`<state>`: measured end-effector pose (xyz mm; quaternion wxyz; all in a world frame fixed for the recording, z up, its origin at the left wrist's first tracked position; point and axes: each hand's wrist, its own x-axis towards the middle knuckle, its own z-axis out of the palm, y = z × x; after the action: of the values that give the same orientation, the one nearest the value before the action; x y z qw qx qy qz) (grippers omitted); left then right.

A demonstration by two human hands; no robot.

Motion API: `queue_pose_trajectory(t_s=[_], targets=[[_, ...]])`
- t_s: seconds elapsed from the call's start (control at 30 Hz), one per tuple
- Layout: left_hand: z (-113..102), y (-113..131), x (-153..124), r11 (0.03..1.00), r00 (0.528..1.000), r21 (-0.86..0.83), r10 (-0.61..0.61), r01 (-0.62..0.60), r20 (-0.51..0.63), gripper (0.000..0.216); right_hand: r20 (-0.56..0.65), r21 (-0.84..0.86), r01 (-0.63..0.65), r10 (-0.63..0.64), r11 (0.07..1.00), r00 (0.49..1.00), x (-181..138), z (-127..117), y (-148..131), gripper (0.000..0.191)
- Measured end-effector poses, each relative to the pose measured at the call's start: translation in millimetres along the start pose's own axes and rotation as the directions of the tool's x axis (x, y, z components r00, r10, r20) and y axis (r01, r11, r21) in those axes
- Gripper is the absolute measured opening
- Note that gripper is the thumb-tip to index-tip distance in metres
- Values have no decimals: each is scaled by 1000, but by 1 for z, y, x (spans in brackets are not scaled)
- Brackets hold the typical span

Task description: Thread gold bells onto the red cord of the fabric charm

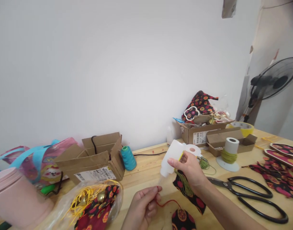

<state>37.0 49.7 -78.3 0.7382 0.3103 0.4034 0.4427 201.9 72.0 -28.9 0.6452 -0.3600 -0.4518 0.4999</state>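
Glue bottle (170, 157): one, white translucent plastic, squat body with a narrow nozzle, held tilted with the nozzle down and to the left, above the table (146, 172) near its front middle. The right hand (188, 167) is wrapped around the bottle's upper end, fingers curled closed on it; an olive-green tassel (184, 185) and a piece of dark floral fabric (189, 195) hang from the same hand.

Red cord (167, 203): one, thin, pinched between thumb and fingertips of the left hand (143, 207), whose fingers are closed narrowly on it. The pinch point lies just below the bottle's nozzle. The cord loops right to a small round dark floral pouch (182, 218) lying on the table at the lower edge.

Further items on the table:
- Scissors (249, 195), one pair, large, black handles, lying to the right of the right arm.
- Thread spools, two: one teal (128, 158) beside the left box, one white core wound with olive-green cord (230, 150) on a round base.
- Cardboard boxes, three: one open at left (96, 159), one at the back filled with floral pieces (196, 134), one low and open (242, 140).
- Clear plastic bag (93, 201), one, holding yellow cord, gold bells and floral fabric.
- Pink container (14, 198), one, at the far left.
- Floral fabric cut pieces (280, 166), several, at the right edge; exact count cannot be told.
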Motion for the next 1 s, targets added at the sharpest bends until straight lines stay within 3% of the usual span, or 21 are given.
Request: queue_pose_trajectory(t_s=[1.0], targets=[[3,2,-2,999,1000,29,14,-14,-9,17,115,-31,70,-66,997,991,-4,4,3,29]])
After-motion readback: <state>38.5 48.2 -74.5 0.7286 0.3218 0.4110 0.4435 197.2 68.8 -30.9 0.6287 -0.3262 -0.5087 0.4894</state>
